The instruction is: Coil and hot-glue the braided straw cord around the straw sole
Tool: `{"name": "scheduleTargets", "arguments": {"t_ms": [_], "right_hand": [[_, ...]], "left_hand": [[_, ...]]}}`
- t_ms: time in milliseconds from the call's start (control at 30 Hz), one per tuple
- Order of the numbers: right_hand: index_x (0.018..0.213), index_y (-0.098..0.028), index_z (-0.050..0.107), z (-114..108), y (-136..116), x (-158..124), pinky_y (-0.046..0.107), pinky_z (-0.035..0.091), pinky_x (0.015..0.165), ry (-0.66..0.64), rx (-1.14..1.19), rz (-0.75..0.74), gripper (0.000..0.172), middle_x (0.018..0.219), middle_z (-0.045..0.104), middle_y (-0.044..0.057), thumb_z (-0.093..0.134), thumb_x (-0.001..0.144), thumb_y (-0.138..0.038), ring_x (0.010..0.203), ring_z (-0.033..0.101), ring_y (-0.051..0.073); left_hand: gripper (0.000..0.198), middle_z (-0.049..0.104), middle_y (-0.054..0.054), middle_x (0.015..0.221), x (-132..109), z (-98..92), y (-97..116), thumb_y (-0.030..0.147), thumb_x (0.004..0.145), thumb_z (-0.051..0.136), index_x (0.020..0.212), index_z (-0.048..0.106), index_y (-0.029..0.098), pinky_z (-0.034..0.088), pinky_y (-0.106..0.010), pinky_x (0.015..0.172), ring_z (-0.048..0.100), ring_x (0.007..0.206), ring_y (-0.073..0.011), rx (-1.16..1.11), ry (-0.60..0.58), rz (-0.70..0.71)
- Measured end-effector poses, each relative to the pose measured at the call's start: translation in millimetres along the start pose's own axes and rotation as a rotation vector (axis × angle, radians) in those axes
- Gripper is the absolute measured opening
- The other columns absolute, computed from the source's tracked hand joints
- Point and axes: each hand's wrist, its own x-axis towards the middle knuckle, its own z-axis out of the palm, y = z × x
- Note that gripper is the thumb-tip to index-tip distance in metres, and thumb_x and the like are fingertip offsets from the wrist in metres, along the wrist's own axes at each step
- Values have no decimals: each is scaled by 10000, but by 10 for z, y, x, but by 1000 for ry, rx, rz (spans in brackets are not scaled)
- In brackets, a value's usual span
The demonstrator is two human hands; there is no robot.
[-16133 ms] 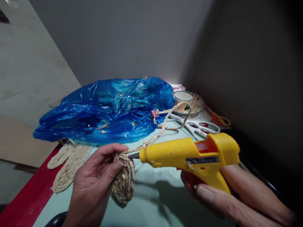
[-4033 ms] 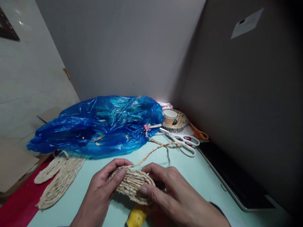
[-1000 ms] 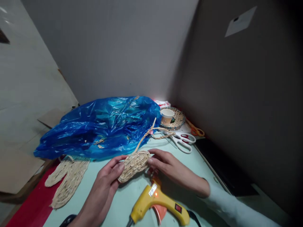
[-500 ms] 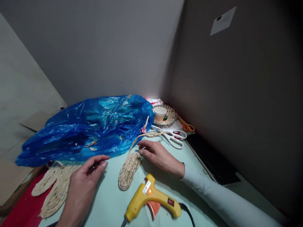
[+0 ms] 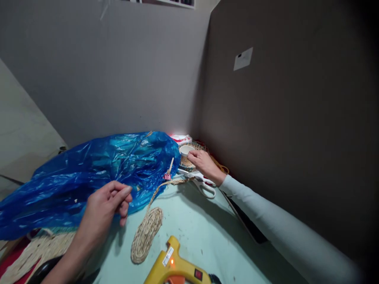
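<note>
My left hand hovers over the near edge of the blue plastic bag, fingers loosely curled and holding nothing. My right hand is stretched to the far corner, with its fingertips at the paper cup on the round woven tray; nothing shows in its grasp. A small oval coil of braided straw lies flat on the pale green table. Its loose braid runs up to a pink clip. The yellow glue gun lies near me with its light on.
White-handled scissors lie just below my right wrist. A larger woven straw piece lies at the bottom left on a red strip. A dark flat slab lies along the brown partition on the right. A grey wall closes the back.
My right hand left the coil and reached back to the cup on the tray. My left hand lifted off the table toward the bag. My view swung upward and right.
</note>
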Motion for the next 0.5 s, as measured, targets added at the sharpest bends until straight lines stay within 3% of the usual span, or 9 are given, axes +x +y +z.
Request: {"name": "scheduleTargets", "arguments": {"t_ms": [67, 133, 200, 500], "right_hand": [[1216, -165, 628, 80, 44, 108, 446, 578, 850, -7, -23, -9, 314, 1238, 652, 62, 640, 959, -345, 1025, 669, 270], [1216, -165, 629, 152, 72, 172, 445, 579, 847, -35, -38, -27, 316, 1239, 652, 63, 642, 957, -346, 1024, 669, 270], [1221, -169, 624, 190, 85, 213, 445, 579, 847, -79, -48, -58, 314, 1238, 651, 69, 641, 959, -342, 1024, 671, 262], [1238, -192, 611, 362, -18, 394, 450, 573, 868, -206, -120, -72, 303, 1260, 640, 85, 634, 967, -325, 1042, 665, 242]], "left_hand": [[265, 550, 69, 531, 204, 135, -9, 412, 861, 689, 756, 609, 182, 422, -227, 372, 488, 411, -106, 41, -9, -5], [226, 689, -22, 921, 406, 273, -36, 351, 938, 625, 1058, 646, 160, 563, -302, 596, 655, 686, -141, 95, -23, -33], [331, 665, -86, 1197, 590, 394, -69, 341, 936, 631, 1224, 610, 181, 588, -426, 790, 684, 955, -223, 147, -70, -71], [372, 634, -96, 1284, 1077, 623, -270, 344, 927, 641, 1264, 597, 191, 569, -477, 861, 662, 1055, -264, 319, -194, -40]]}}
